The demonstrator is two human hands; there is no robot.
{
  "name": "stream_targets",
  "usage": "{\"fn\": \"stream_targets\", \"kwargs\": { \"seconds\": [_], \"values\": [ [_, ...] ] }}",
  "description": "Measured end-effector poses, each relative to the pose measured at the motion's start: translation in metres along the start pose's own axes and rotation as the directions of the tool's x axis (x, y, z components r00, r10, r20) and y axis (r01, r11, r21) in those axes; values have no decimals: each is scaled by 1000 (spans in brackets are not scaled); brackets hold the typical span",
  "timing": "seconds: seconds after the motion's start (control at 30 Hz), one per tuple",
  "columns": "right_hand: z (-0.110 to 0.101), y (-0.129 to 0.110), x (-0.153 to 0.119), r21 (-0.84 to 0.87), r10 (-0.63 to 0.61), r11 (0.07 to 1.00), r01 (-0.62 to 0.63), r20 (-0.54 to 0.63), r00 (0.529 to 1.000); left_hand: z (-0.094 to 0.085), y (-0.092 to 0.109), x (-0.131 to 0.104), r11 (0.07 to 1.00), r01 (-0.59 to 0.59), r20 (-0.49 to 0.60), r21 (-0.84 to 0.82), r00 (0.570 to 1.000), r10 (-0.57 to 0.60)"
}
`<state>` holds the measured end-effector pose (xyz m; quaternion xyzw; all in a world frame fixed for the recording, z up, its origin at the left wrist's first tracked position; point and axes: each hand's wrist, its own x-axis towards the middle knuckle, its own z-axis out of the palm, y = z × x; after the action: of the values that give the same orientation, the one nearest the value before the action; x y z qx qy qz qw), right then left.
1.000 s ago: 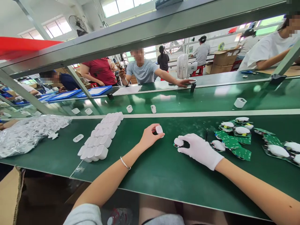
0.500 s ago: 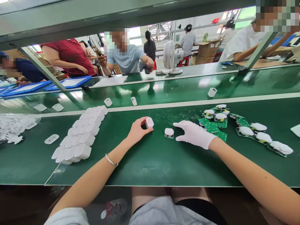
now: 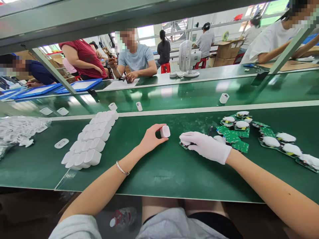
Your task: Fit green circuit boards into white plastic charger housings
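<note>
Between the thumb and fingers of my bare left hand (image 3: 151,138) is a white plastic housing (image 3: 165,131), held just above the green bench. My right hand (image 3: 204,146), in a white glove, has its fingers closed over a small circuit board (image 3: 183,145); most of the board is hidden under the glove. Right of that hand lie several green circuit boards (image 3: 233,136) with white-topped parts, partly overlapping. A second row of joined boards (image 3: 289,146) stretches farther right. Left of my left arm, white housings (image 3: 92,156) stand packed in a slanting block.
A clear bag of white plastic parts (image 3: 22,131) lies at the far left, near a loose white cover (image 3: 61,143). Several white pieces stand along the green belt (image 3: 164,103), including one housing (image 3: 224,98). A metal frame bar (image 3: 124,20) crosses overhead. Co-workers sit beyond, near a white fan (image 3: 185,58).
My right hand has come down and closed over the small circuit board, which lay free on the bench before. My left hand still holds the white housing. The view has shifted slightly.
</note>
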<state>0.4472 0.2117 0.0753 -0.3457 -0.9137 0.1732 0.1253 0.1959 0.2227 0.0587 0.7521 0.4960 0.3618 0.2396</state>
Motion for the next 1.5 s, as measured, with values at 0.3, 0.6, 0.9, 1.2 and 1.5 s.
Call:
{"fn": "stream_targets", "kwargs": {
  "seconds": [0.3, 0.6, 0.9, 1.2, 1.5],
  "values": [
    [5, -12, 2, 85, 223, 974, -212, -155, 962, -2, 7, -1, 998, -70, -32, 9, 997, 70],
    [6, -41, 0, 481, 333, 875, -60, -506, 796, 1, 20, -10, 976, -218, 60, 28, 974, 216],
    [19, -44, -1, 103, -7, 989, 102, -670, 742, 2, 30, -17, 820, -491, 171, 295, 871, 460],
    [19, -41, 0, -185, -85, 983, -15, -522, 849, 1, 31, -14, 669, -587, 176, 455, 796, 579],
    [16, -49, 0, 63, 12, 998, 26, -543, 840, 4, 31, -17, 724, -570, 188, 389, 818, 543]
  ]
}}
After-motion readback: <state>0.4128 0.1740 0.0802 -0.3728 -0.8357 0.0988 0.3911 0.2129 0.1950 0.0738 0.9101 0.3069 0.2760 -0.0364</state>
